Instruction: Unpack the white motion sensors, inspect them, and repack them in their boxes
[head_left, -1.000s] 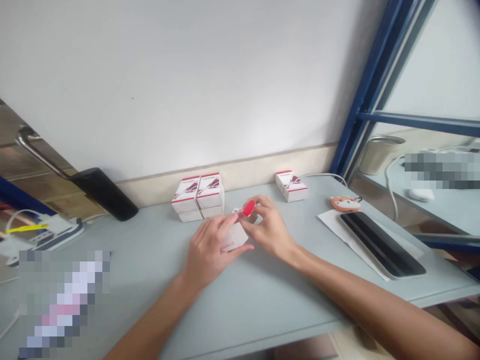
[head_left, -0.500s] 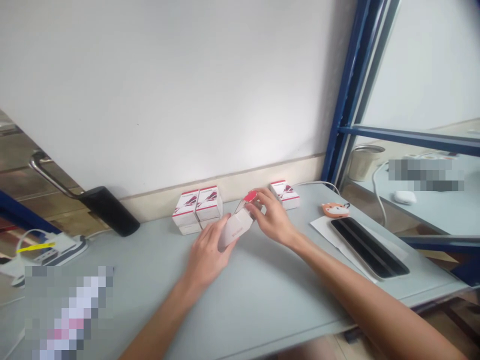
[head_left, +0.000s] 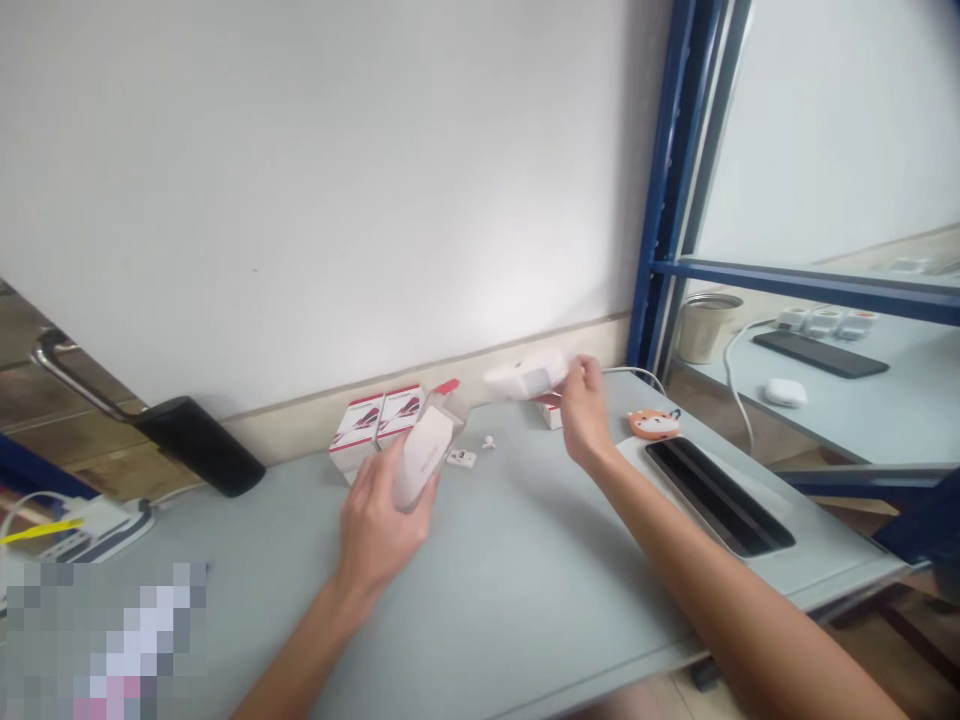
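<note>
My left hand (head_left: 379, 525) is wrapped round a small white carton (head_left: 422, 455), tilted, with its top flaps open and a red flap tip (head_left: 448, 386) sticking up. My right hand (head_left: 587, 415) grips a white plastic device (head_left: 525, 378) by its right end; it has a greyish window and is blurred by motion. On the table beyond the carton lie a small white piece with dark marks (head_left: 460, 458) and a small white knob-like part (head_left: 489, 442). White-and-red boxes bound together (head_left: 358, 425) stand behind my left hand. Another such box (head_left: 553, 415) is partly hidden behind the device.
At the right, a dark phone (head_left: 720, 497) lies on white paper beside an orange animal-shaped item (head_left: 654, 424). A black padded bar (head_left: 206, 440) juts in at the left, near a power strip (head_left: 97, 530). A blue metal post (head_left: 664, 180) borders the table's right side.
The white device has come out of the carton in my right hand, which moved right and up. My left hand with the carton shifted left. Two small white parts now show on the table.
</note>
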